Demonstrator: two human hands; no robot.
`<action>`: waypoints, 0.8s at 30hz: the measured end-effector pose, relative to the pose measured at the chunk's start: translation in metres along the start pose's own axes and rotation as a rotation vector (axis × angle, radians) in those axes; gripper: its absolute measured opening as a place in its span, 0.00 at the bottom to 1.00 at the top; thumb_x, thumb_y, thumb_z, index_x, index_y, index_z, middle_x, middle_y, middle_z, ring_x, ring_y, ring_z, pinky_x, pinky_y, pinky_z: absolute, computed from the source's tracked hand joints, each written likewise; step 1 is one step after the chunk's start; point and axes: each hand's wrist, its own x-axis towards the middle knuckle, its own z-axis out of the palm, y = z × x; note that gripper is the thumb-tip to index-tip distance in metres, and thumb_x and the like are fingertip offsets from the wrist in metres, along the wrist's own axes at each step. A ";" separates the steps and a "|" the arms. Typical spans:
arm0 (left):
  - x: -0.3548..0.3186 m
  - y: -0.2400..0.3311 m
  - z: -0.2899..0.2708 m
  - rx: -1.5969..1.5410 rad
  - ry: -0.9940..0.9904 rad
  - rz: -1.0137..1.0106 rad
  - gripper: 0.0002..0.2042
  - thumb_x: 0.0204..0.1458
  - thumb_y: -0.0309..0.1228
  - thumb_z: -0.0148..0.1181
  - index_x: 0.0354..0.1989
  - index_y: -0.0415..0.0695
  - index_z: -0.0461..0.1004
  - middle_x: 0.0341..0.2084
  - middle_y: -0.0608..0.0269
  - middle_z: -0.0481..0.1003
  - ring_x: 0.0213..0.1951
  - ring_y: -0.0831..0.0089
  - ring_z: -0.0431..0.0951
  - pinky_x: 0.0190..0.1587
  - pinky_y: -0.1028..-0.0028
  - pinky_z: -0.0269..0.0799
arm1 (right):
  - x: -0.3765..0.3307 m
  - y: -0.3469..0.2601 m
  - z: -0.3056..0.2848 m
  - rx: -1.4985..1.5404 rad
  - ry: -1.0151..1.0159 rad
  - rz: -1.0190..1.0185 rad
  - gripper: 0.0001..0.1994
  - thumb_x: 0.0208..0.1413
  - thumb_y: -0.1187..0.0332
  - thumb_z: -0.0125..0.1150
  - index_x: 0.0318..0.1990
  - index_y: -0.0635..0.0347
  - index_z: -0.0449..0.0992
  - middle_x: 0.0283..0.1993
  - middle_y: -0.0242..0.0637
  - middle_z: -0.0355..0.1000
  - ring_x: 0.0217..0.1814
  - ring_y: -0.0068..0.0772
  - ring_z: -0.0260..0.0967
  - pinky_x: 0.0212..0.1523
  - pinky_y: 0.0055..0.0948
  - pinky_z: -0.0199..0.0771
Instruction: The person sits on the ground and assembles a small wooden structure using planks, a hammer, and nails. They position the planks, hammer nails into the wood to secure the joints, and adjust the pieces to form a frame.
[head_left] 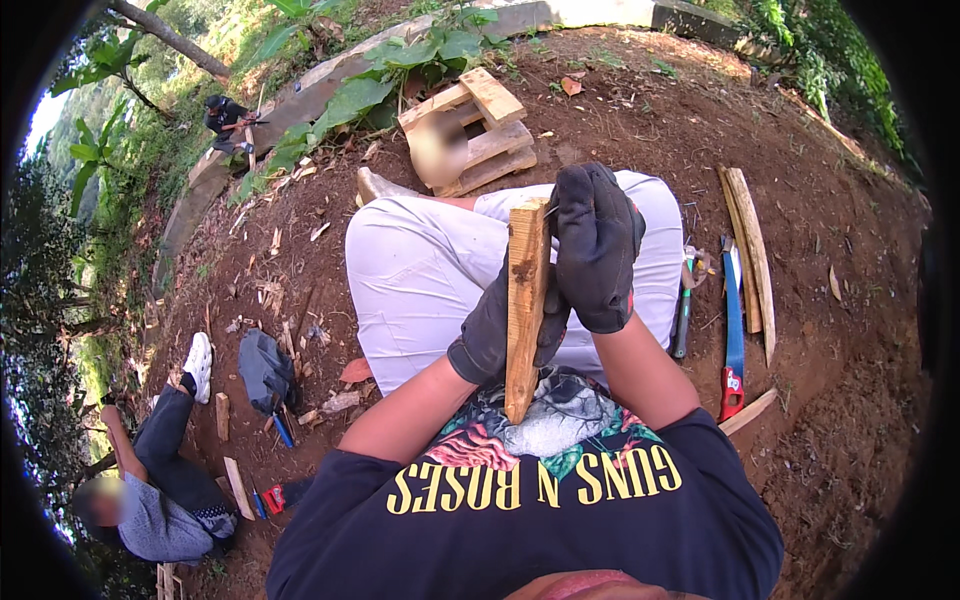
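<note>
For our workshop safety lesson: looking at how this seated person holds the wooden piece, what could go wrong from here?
1. The wooden piece stands braced against the person's body, gripped only by the left hand; it may slip.
2. The right hand works at its top end, near the face.
3. The handsaw lies loose beside the leg.

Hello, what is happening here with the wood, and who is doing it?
A person sits on bare soil, wearing dark gloves. The left hand grips a short wooden plank upright against the lap, and the right hand closes over its top end, perhaps around a small nail. A handsaw and wooden slats lie to the right. A small wooden frame stands ahead, and another person crouches at left.
</note>
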 end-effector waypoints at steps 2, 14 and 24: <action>0.000 0.000 -0.003 0.024 -0.001 0.025 0.30 0.72 0.63 0.41 0.36 0.47 0.72 0.19 0.63 0.71 0.15 0.71 0.71 0.17 0.73 0.68 | 0.006 -0.004 -0.007 0.184 -0.120 0.173 0.15 0.73 0.59 0.53 0.41 0.63 0.77 0.35 0.43 0.75 0.36 0.44 0.74 0.39 0.40 0.74; 0.034 0.004 -0.018 -0.214 -0.306 -0.054 0.32 0.69 0.67 0.40 0.37 0.47 0.69 0.19 0.61 0.67 0.15 0.67 0.67 0.18 0.69 0.66 | 0.014 0.002 -0.023 -0.185 0.172 -0.171 0.13 0.74 0.67 0.54 0.35 0.63 0.77 0.26 0.39 0.72 0.26 0.38 0.72 0.28 0.38 0.67; 0.015 -0.033 -0.024 -0.196 -0.204 -0.091 0.31 0.72 0.64 0.36 0.39 0.47 0.71 0.18 0.58 0.70 0.14 0.63 0.70 0.17 0.66 0.70 | -0.012 0.022 -0.009 -0.188 -0.086 -0.187 0.12 0.58 0.72 0.54 0.44 0.60 0.82 0.36 0.47 0.75 0.36 0.56 0.75 0.37 0.52 0.73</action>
